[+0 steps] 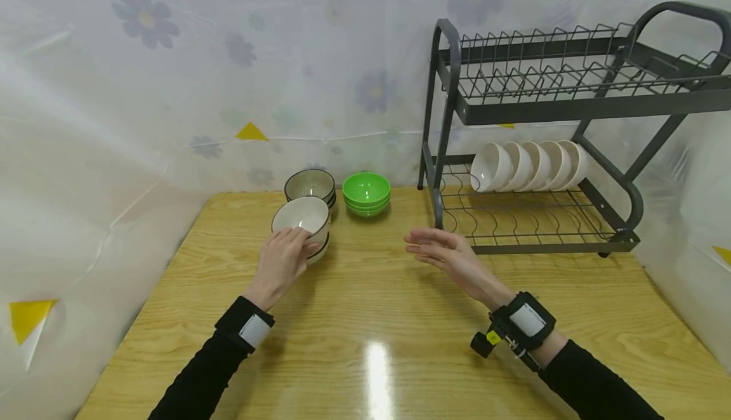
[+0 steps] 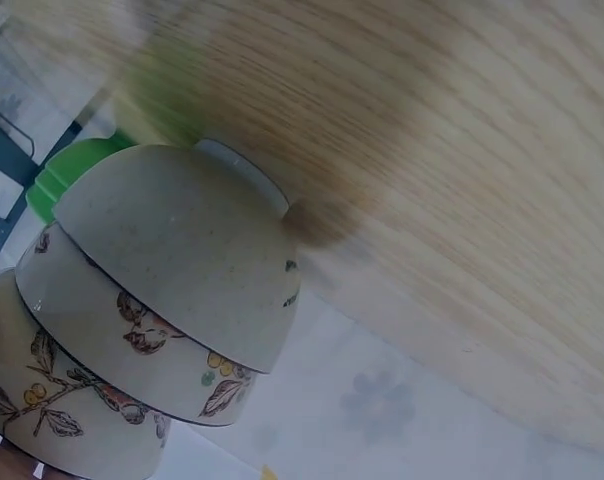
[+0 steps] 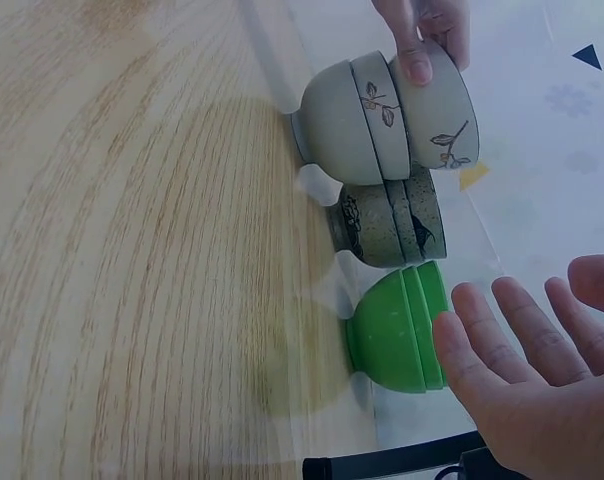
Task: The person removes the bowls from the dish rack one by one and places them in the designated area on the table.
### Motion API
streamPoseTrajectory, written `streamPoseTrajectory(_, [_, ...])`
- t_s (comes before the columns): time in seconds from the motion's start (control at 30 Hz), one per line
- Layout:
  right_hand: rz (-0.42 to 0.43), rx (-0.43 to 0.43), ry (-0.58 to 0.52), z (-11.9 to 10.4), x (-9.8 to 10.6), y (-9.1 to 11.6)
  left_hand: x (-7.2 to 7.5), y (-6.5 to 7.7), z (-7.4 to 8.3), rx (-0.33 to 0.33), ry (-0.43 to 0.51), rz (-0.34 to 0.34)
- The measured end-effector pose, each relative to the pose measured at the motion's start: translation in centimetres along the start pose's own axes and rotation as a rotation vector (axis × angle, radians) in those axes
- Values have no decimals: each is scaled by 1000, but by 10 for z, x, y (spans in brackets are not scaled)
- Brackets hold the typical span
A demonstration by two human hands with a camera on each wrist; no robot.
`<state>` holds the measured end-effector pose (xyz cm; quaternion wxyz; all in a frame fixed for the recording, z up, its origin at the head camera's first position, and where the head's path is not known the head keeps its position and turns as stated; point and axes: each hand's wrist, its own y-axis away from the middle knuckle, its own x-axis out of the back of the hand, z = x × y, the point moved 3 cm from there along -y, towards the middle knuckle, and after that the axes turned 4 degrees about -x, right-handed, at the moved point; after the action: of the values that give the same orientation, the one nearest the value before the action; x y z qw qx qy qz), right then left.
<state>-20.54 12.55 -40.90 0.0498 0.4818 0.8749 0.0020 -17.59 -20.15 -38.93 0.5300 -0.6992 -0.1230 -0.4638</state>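
My left hand pinches the rim of the top white bowl, thumb outside and fingers over the edge. That bowl, with a leaf-and-branch pattern, sits on or just above other cream bowls stacked upright; whether it is lifted I cannot tell. Only a bit of the left hand shows in the left wrist view. Held over the table in front of the rack, my right hand has its fingers extended and touches nothing. The right wrist view shows its palm and fingers beside the green bowls.
Behind the cream stack stands a stack of grey-brown bowls, with the green stack to its right. A dark two-tier dish rack occupies the right back of the wooden table. Several white dishes stand on edge in its lower tier.
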Motion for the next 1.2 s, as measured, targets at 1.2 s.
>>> streamPoseTrajectory(1.2, [16,5,39,3,2,3,-15,13,-2,64,-142,-153])
